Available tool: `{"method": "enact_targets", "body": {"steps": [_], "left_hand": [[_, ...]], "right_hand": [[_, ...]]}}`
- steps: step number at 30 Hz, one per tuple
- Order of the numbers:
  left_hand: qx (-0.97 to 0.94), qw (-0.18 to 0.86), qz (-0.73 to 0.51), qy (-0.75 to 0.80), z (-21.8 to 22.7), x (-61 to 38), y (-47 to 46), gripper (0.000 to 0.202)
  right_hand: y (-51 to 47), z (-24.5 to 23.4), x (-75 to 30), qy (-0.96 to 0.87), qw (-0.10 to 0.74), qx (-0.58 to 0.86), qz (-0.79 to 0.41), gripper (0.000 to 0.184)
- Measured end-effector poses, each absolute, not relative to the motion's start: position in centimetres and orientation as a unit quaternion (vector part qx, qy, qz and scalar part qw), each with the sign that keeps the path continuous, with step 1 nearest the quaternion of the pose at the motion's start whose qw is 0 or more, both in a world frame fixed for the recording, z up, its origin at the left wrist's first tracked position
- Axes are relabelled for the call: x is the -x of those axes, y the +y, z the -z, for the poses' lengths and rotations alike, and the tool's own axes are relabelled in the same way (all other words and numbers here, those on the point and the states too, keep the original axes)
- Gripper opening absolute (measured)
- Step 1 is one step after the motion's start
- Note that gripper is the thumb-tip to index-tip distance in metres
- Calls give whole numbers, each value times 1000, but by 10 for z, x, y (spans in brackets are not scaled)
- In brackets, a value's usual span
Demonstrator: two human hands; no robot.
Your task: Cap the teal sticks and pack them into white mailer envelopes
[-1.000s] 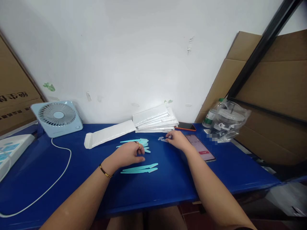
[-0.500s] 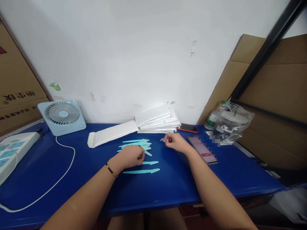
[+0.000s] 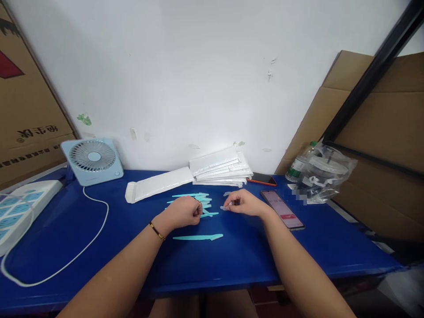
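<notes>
Several turquoise eyebrow razors (image 3: pixel 190 194) lie in a loose pile on the blue table. My left hand (image 3: pixel 185 211) is closed over the pile, its fingers around one razor (image 3: pixel 210 214) whose blade end points right. Nearer to me, a single razor (image 3: pixel 198 237) lies apart. My right hand (image 3: pixel 244 203) pinches a small clear plastic blade cap (image 3: pixel 223 208) just right of the pile. Another clear piece (image 3: pixel 227 193) rests on the table behind it. The left palm hides part of the pile.
White padded mailers (image 3: pixel 220 168) are stacked by the wall, with one mailer (image 3: pixel 162 183) to their left. A phone (image 3: pixel 281 210), an orange-edged phone (image 3: pixel 263 179), a bottle (image 3: pixel 296 168) and a bagged cup (image 3: pixel 323 176) are right. A fan (image 3: pixel 94 161) and power strip (image 3: pixel 23 212) stand left.
The razor under my left hand has shifted back toward the pile. My right hand has come slightly nearer to me with a clear cap, and a clear piece shows behind it. The view has shifted slightly.
</notes>
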State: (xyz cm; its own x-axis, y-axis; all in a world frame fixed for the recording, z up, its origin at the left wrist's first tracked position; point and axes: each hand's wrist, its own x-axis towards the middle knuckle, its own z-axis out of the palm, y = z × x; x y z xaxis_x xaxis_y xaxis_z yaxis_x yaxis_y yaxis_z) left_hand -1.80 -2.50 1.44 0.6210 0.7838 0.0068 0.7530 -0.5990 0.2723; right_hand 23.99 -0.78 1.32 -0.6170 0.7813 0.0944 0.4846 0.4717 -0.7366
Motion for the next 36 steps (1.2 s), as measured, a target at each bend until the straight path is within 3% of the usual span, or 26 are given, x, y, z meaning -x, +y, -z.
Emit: {"method": "enact_targets", "body": {"steps": [16,23,29,32,36], "left_hand": [[-898,117,-100,413,-17,15,-27,17],[-878,80,-134,453,-23,22,-28,23],[-908,172,-17,381,-29,15,-47,25],[-913,145,0,382,-20,9,-48,8],[-913,90,-16,398,-16,9,-43,11]], "right_hand": [[-14,-5,-214,-883,212,328,-263,18],[12,9,-233,-832,286,460,-119,24],[31,23,-249,-835,202,509,-46,23],[32,24,-240,-840,164,517,-21,15],[28,23,-231,-830,141,540,11,10]]}}
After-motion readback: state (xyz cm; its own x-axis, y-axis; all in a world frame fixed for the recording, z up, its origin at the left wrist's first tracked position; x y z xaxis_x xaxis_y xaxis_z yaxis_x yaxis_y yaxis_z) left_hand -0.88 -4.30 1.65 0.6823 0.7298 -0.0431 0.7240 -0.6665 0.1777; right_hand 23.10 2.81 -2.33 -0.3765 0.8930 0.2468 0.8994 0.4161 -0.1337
